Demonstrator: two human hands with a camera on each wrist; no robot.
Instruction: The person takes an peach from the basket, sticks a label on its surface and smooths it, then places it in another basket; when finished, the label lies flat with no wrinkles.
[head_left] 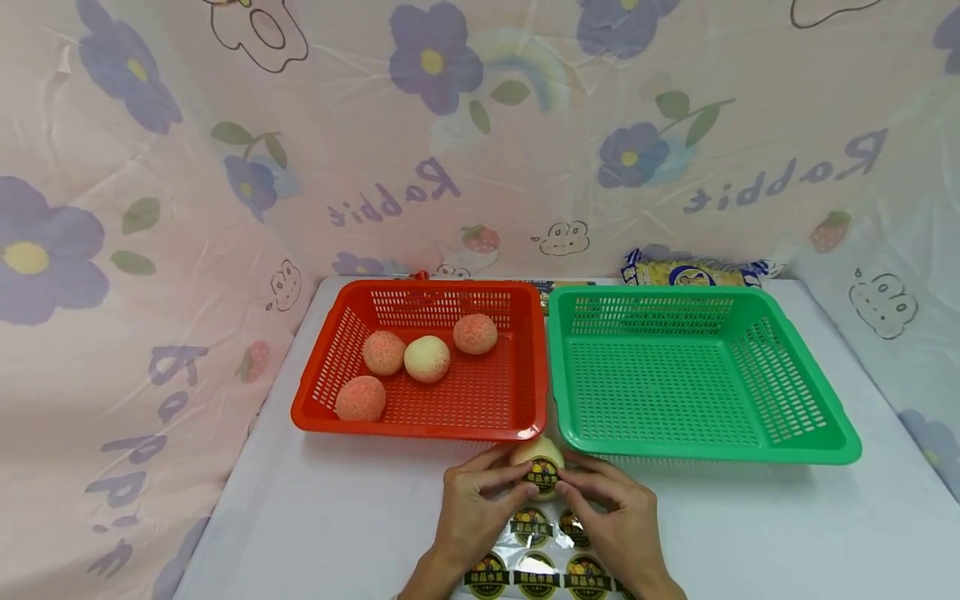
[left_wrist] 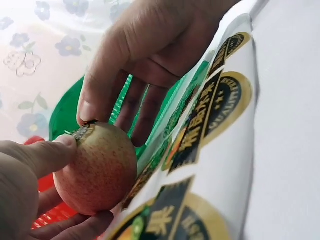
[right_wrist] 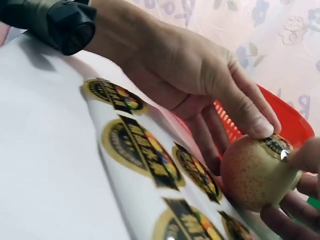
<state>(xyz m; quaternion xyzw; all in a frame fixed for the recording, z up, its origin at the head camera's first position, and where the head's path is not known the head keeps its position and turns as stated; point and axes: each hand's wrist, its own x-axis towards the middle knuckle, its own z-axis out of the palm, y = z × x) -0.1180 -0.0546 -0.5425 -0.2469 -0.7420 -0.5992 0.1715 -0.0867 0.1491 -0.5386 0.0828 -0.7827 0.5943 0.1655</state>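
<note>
Just in front of the baskets, a speckled yellow-red peach [head_left: 538,451] sits between both hands. A round black-and-gold sticker [head_left: 543,475] lies on its near side. My left hand [head_left: 474,515] holds the peach, its thumb on the sticker's left edge and other fingers around the fruit, as the left wrist view shows. From the other side my right hand [head_left: 621,518] has its thumb on the sticker's right edge, fingers against the peach [right_wrist: 255,175]. Beneath the hands lies a sheet of similar stickers [head_left: 536,575], partly covered by them.
A red basket [head_left: 450,430] at the left holds several pinkish peaches [head_left: 362,399]. Beside it stands a green basket [head_left: 705,448]. Behind the green basket is a blue-and-yellow packet [head_left: 693,272]. A patterned cloth [head_left: 517,150] hangs around the white table [head_left: 315,508].
</note>
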